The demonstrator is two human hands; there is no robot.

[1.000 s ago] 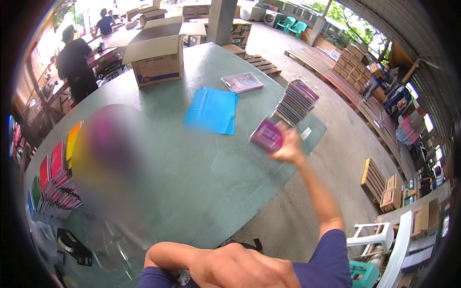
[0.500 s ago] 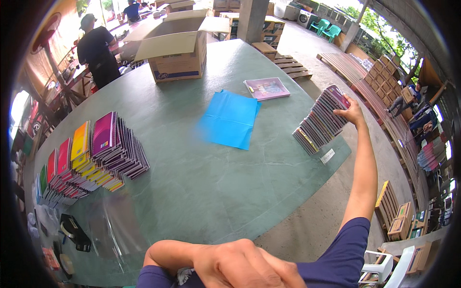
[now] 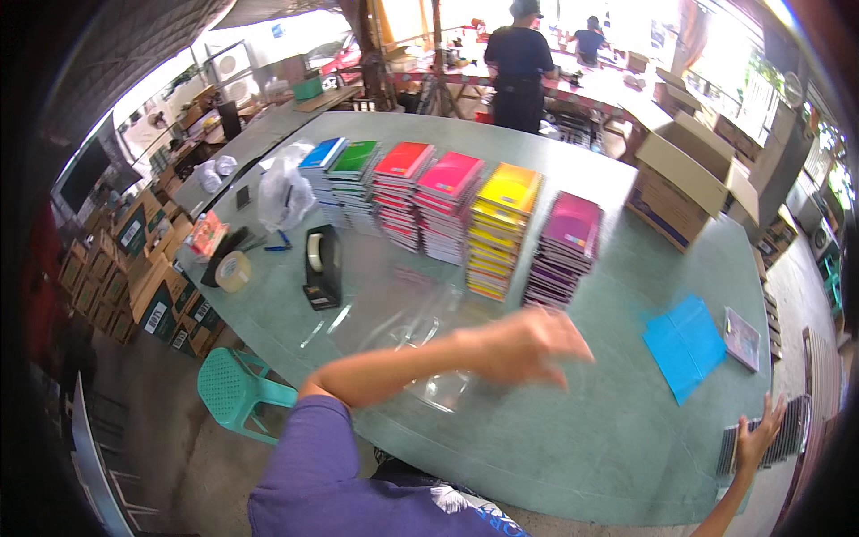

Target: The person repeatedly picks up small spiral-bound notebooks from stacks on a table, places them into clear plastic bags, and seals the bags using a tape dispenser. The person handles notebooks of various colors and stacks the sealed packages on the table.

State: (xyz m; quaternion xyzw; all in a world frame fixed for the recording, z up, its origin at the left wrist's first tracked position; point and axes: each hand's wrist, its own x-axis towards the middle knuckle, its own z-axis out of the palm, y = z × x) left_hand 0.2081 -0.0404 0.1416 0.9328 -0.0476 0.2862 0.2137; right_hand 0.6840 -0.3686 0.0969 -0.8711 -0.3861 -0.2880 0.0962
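Observation:
My left hand [image 3: 534,345] is in the air over the table, just in front of the purple notebook stack [image 3: 565,234]. Motion blurs it, but finger and thumb look apart, with nothing seen between them. At the far right end of the table my right hand [image 3: 759,440] rests with spread fingers against a stack of spiral notebooks [image 3: 791,430]. Its fingers partly cover that stack. A row of notebook stacks runs leftward from the purple one: yellow [image 3: 508,190], pink [image 3: 450,174], red [image 3: 404,161], green [image 3: 355,157] and blue [image 3: 323,153].
Clear plastic sheets [image 3: 394,313] lie beside a black tape dispenser [image 3: 324,268] and a tape roll [image 3: 233,271]. Blue sheet [image 3: 687,345], flat purple-pink booklet [image 3: 742,340] and open carton [image 3: 673,192] occupy the right side. A green stool [image 3: 234,387] stands left; a person [image 3: 519,67] stands beyond.
The view has swung left, bringing the notebook row to the middle. My left hand has moved from near my body out over the table. My right hand remains at the spiral notebook stack, fingers now spread.

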